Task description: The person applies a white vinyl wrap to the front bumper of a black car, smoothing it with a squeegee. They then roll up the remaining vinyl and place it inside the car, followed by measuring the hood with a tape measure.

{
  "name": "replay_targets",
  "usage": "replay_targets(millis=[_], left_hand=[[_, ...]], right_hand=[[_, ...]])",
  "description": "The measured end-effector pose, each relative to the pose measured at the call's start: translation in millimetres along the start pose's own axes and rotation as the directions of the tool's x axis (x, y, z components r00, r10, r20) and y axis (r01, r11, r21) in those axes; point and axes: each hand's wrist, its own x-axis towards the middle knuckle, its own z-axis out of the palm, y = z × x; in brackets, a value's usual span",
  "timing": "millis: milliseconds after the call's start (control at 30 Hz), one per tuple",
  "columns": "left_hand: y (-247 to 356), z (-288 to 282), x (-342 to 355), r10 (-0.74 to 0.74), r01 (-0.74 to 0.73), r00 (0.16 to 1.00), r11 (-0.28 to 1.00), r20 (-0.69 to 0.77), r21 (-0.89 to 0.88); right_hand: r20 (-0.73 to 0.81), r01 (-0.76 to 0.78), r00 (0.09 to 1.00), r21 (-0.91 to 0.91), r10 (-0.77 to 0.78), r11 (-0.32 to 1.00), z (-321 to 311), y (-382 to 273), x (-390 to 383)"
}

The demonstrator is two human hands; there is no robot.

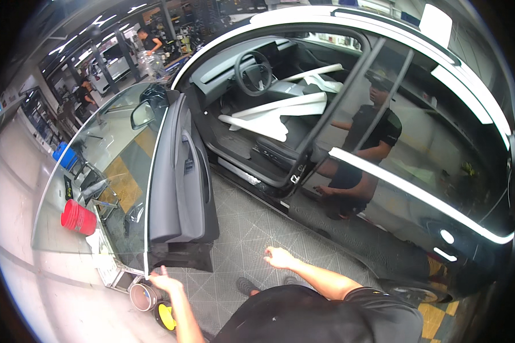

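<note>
One red bucket [78, 218] beyond the car door [174, 194]

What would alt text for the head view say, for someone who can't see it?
A person's left hand is by the edge of the open front door of a dark car; the right hand, seemingly empty, is over the grey floor. White sheets lie inside.

The left forearm [186, 314] rises steeply to the left hand [165, 282], thumb raised; the right forearm [321, 279] reaches forward and leftward, the right hand [280, 258] loosely relaxed, fingers slightly bent.
</note>
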Motion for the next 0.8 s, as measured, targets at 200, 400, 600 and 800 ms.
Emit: replay_targets(millis=[200, 400, 600, 800], left_hand=[[-39.7, 41.9, -145.1, 0.279, -0.365, 0.705, 0.931, 0.652, -0.004], [-50.4, 138.0, -233.2, 0.017, -0.781, 0.46, 0.484, 0.888, 0.395], [-85.4, 203.4, -274.8, -0.083, -0.89, 0.145, 0.424, 0.986, 0.167], [-75.5, 185.7, -256.4, -0.095, -0.846, 0.148, 0.504, 0.984, 0.176]], right_hand=[[-0.244, 0.14, 0.967, 0.291, -0.068, 0.947, 21.1, 36.7, -0.6], [-0.379, 0.4, 0.916, 0.855, -0.128, 0.33, -77.7, -69.1, 122.4], [-0.431, 0.385, 0.893, 0.88, -0.129, -0.278, -107.6, -34.3, 153.7], [-0.67, 0.595, 0.74, 0.689, 0.051, 0.414, -91.8, -80.1, 106.5]])
